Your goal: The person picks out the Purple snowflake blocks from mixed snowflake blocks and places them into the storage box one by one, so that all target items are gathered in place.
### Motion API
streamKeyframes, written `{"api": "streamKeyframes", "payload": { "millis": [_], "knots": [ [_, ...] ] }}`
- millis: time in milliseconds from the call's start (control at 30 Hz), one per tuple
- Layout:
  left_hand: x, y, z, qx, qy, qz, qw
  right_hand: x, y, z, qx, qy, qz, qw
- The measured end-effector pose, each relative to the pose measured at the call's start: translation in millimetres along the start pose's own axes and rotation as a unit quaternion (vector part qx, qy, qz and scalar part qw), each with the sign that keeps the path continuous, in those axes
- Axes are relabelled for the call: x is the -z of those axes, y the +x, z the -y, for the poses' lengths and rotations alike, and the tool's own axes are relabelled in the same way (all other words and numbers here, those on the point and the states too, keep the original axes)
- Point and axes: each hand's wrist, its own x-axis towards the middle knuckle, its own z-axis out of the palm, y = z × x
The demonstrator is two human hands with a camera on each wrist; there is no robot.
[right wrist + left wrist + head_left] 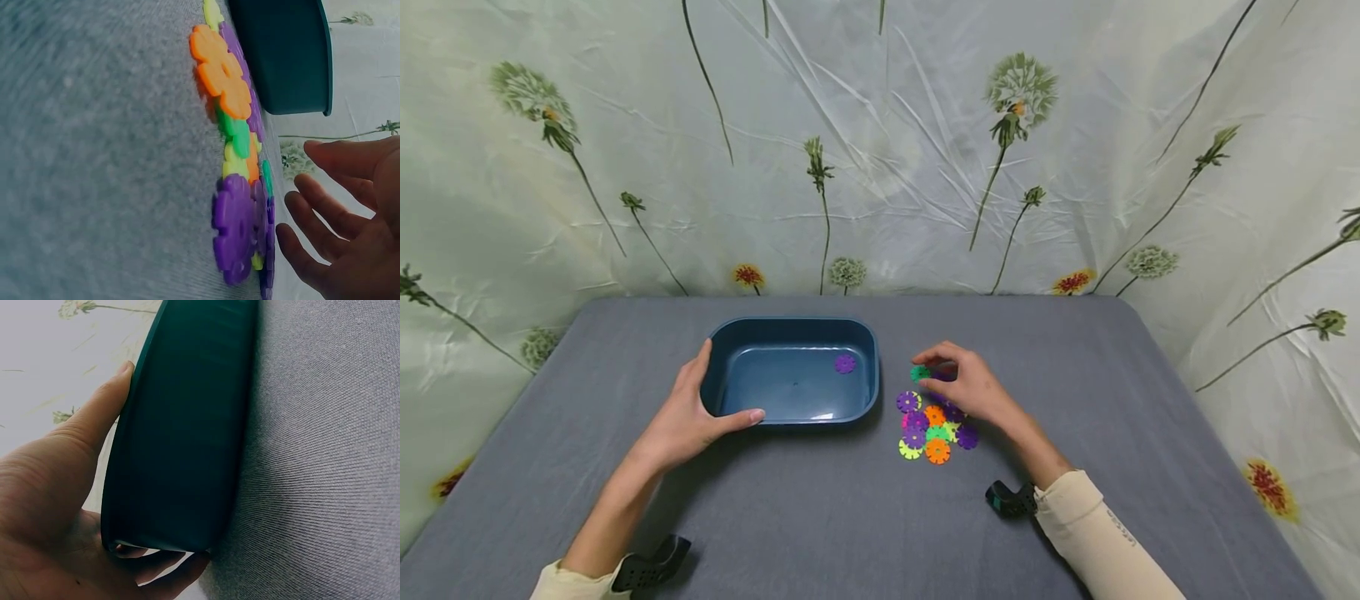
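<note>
A blue rectangular plastic tub point(796, 385) stands on the table with one purple snowflake disc point(845, 364) inside it, toward the right end. My left hand point(688, 417) holds the tub's left end, thumb along the front rim and fingers round the outer wall; the left wrist view shows this grip on the dark wall point(178, 431). To the right of the tub lies a loose pile of notched snowflake discs, among them an orange disc point(937, 452) and a purple disc point(234, 230). Over the pile's far side is my right hand point(966, 385), thumb and fingers parted around a green disc point(920, 372).
A grey cloth point(820, 517) covers the table. Behind it hangs a pale curtain point(895, 167) printed with dandelions. Black wrist devices sit by both cuffs, the right one point(1011, 500) low beside the table surface.
</note>
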Motion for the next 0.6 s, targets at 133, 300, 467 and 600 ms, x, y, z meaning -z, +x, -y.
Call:
{"api": "streamKeyframes", "payload": {
  "millis": [133,300,467,600],
  "knots": [
    [0.6,0.3,-0.7,-0.005,-0.005,-0.002,1.0000,0.2,-1.2,-0.3,-0.004,-0.010,0.015,0.9998],
    [0.6,0.6,-0.8,-0.008,-0.008,-0.005,0.9999,-2.0,-1.6,-1.1,-0.001,-0.030,0.031,0.9991],
    [0.1,0.8,0.0,-0.007,-0.005,-0.006,0.9999,-4.2,-1.6,-1.0,0.000,-0.040,0.044,0.9982],
    [-0.4,0.7,0.6,-0.005,-0.003,-0.007,1.0000,-6.3,-1.5,-0.6,-0.003,-0.044,0.062,0.9971]
  ]
}}
